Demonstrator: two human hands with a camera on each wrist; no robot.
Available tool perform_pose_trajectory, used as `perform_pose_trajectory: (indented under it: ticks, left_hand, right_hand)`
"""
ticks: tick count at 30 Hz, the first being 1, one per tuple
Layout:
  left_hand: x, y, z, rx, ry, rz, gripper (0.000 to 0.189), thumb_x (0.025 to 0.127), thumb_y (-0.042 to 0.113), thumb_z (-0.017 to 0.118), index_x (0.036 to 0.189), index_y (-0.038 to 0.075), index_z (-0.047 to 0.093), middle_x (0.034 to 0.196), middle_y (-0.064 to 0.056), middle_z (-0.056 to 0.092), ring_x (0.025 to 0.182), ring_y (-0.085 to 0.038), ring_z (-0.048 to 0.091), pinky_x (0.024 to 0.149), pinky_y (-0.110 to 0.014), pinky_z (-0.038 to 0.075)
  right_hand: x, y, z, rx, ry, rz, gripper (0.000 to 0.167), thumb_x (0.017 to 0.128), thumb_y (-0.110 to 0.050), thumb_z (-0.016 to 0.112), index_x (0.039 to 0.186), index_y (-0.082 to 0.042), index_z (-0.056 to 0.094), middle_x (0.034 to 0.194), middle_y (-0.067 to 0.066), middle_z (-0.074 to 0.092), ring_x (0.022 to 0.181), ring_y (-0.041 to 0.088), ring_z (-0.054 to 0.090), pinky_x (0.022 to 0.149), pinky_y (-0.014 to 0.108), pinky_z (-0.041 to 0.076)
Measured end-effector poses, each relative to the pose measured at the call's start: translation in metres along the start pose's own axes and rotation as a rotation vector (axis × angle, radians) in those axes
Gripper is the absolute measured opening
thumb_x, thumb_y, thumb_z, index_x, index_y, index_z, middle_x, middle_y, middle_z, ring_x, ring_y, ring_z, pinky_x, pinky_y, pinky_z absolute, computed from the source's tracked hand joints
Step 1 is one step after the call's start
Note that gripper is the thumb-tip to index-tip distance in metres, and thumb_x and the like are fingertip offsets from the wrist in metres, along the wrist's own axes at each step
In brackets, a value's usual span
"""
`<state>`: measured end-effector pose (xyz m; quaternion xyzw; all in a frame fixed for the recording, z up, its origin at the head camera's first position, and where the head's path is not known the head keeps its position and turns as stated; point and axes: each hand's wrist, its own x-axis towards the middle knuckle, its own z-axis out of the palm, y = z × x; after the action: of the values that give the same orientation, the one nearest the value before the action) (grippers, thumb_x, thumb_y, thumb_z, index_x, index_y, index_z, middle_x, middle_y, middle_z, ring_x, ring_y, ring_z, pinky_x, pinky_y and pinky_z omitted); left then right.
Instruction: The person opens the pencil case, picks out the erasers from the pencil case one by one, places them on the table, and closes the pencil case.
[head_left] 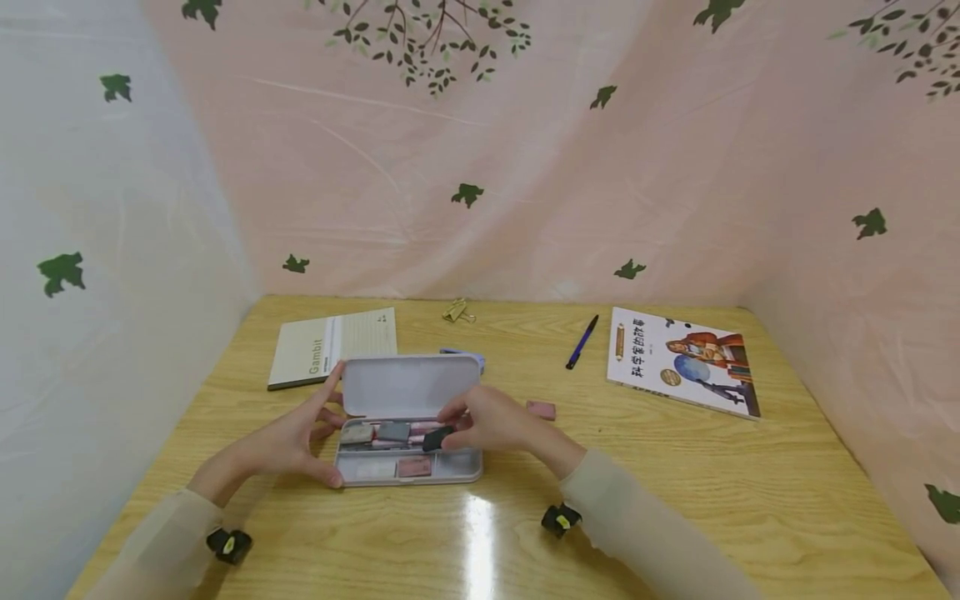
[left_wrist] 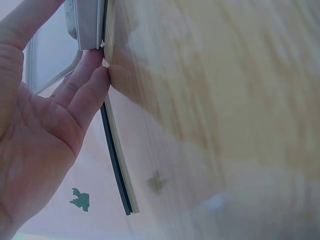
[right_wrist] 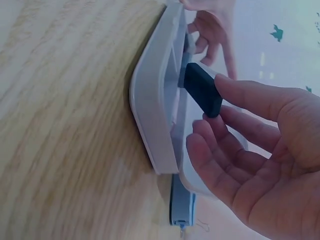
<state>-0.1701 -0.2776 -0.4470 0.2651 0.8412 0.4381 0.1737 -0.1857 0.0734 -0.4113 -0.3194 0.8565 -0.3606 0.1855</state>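
Observation:
An opened white pencil case (head_left: 457,477) lies on the table with its lid raised. My left hand (head_left: 281,437) holds its left end, thumb at the front corner and index finger up at the lid's edge. In the left wrist view, curled fingertips (left_wrist: 95,82) touch the case's side. Between thumb and fingers, my right hand (head_left: 498,421) pinches a black eraser (right_wrist: 202,90) over the case's right half. Inside the back compartment sit a grey eraser (head_left: 393,432) and a beige-grey block (head_left: 356,434), above pink sticks. A pink eraser (head_left: 415,467) and a white piece (head_left: 377,471) occupy the front compartment.
Another pink eraser (head_left: 542,409) lies right of the case. Behind the lid is a blue object (head_left: 480,360), partly hidden. Farther back are a notebook (head_left: 300,350), a gold binder clip (head_left: 455,311), a blue pen (head_left: 582,342) and a picture book (head_left: 682,362). Cloth walls (head_left: 525,242) surround the table.

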Motion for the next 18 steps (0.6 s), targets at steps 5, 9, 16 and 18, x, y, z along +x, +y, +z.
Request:
perform_pose_trajectory:
  ticks: [5,9,16,18]
  left_hand:
    - [-0.001,0.001,0.000,-0.011,-0.002,0.007,0.148,0.068,0.025,0.096,0.158,0.038,-0.020,0.145,-0.025,0.031,0.126,-0.039,0.051,0.111,-0.055,0.036]
    - [-0.001,0.000,0.000,-0.009,0.002,0.006,0.148,0.068,0.024,0.096,0.158,0.038,-0.020,0.145,-0.025,0.030,0.126,-0.040,0.051,0.111,-0.055,0.036]
    - [0.000,-0.001,0.001,-0.008,0.001,0.009,0.148,0.068,0.025,0.096,0.158,0.039,-0.021,0.145,-0.025,0.031,0.126,-0.040,0.052,0.111,-0.055,0.036]
    - [0.000,-0.001,0.001,-0.006,0.000,0.007,0.148,0.068,0.025,0.096,0.158,0.039,-0.021,0.144,-0.024,0.031,0.126,-0.039,0.052,0.111,-0.056,0.036]
  right_hand:
    - [-0.010,0.004,-0.009,0.037,-0.001,-0.015,0.036,0.089,-0.017,0.081,0.122,-0.004,0.073,0.108,0.000,0.072,0.090,0.009,0.065,0.080,0.024,0.057]
    - [-0.022,0.010,-0.019,0.039,0.013,-0.031,0.041,0.093,-0.014,0.076,0.131,-0.002,0.068,0.115,0.005,0.070,0.089,0.011,0.066,0.078,0.025,0.058]
    - [-0.048,0.030,-0.046,0.047,0.064,-0.050,0.035,0.095,-0.014,0.073,0.127,-0.002,0.070,0.122,0.008,0.069,0.090,0.012,0.069,0.078,0.026,0.060]
    - [-0.057,0.038,-0.055,0.048,0.082,-0.055,0.034,0.095,-0.015,0.074,0.126,-0.003,0.070,0.122,0.008,0.069,0.092,0.014,0.069,0.079,0.027,0.060]
